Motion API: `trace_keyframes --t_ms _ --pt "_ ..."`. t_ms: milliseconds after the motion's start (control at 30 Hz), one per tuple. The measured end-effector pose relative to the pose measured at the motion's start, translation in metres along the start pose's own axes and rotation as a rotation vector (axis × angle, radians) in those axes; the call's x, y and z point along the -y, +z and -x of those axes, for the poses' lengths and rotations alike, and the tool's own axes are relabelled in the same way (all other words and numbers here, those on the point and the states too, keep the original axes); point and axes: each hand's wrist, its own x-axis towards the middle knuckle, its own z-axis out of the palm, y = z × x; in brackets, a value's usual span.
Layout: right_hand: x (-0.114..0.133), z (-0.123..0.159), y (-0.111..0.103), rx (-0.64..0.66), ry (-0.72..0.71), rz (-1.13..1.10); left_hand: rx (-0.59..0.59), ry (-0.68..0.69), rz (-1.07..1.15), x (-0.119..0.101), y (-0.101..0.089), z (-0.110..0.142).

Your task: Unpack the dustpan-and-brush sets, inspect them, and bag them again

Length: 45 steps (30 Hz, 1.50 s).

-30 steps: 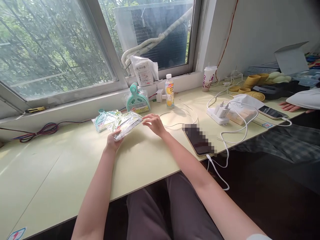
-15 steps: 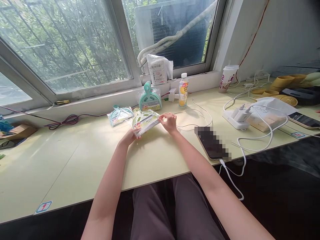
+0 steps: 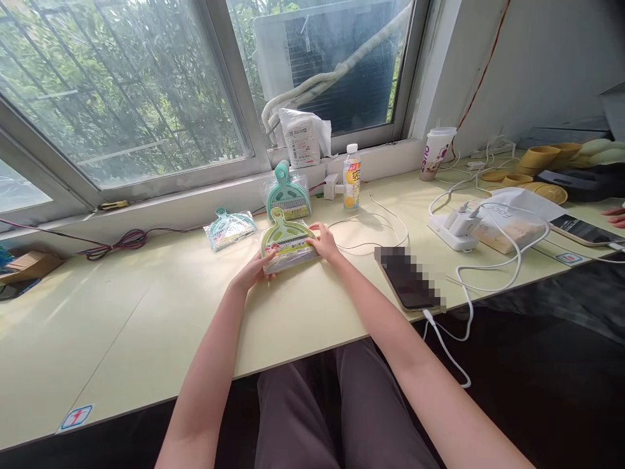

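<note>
Between my two hands a green mini dustpan-and-brush set (image 3: 291, 246) in a clear wrapper is held near upright, its handle up and its yellow label facing me. My left hand (image 3: 254, 268) is closed on its lower left edge, fingers partly behind it. My right hand (image 3: 323, 243) grips its right edge, thumb in front. Just behind it, a teal dustpan set (image 3: 288, 195) leans upright against the sill. To the left a wrapped teal set (image 3: 230, 228) lies on the table (image 3: 195, 312).
A drink bottle (image 3: 351, 176) and a white wrapped packet (image 3: 301, 140) stand at the back. On the right are a phone (image 3: 410, 280) with its cable, a power strip (image 3: 453, 233) and a paper cup (image 3: 436, 154). Another person's hand (image 3: 616, 217) shows at the right edge.
The green dustpan set has gone from tilted to near upright, its label now facing me. My right hand has shifted from pinching its corner to holding its side. A person's hand shows more at right.
</note>
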Motion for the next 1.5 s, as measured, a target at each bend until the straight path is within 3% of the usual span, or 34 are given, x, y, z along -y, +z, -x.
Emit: trace_keyframes --t_ms 133,233,433,733,933,1133,1367,1500 --pt "0.000 -0.001 -0.002 -0.096 0.059 0.046 0.076 0.109 0.092 -0.004 -0.002 0.001" --pt "0.003 -0.001 -0.005 -0.167 0.083 0.056 0.082 0.108 0.071 -0.007 0.002 0.003" --pt "0.014 0.004 0.001 -0.177 -0.028 -0.026 -0.202 0.123 -0.127 -0.002 0.010 -0.006" --pt "0.028 0.014 0.007 -0.023 -0.242 -0.073 -0.434 0.241 -0.116 0.008 -0.004 -0.018" --pt "0.026 0.024 0.018 -0.068 -0.184 -0.107 -0.518 0.263 -0.261 0.023 -0.018 -0.026" --pt "0.022 0.030 0.027 0.053 -0.211 -0.106 -0.609 0.262 -0.139 0.029 -0.051 -0.030" --pt "0.025 0.030 0.028 0.108 -0.281 0.052 -0.944 0.081 -0.286 0.014 -0.125 -0.024" --pt "0.026 0.029 0.030 0.176 -0.312 0.147 -1.115 0.024 -0.427 0.009 -0.144 -0.030"
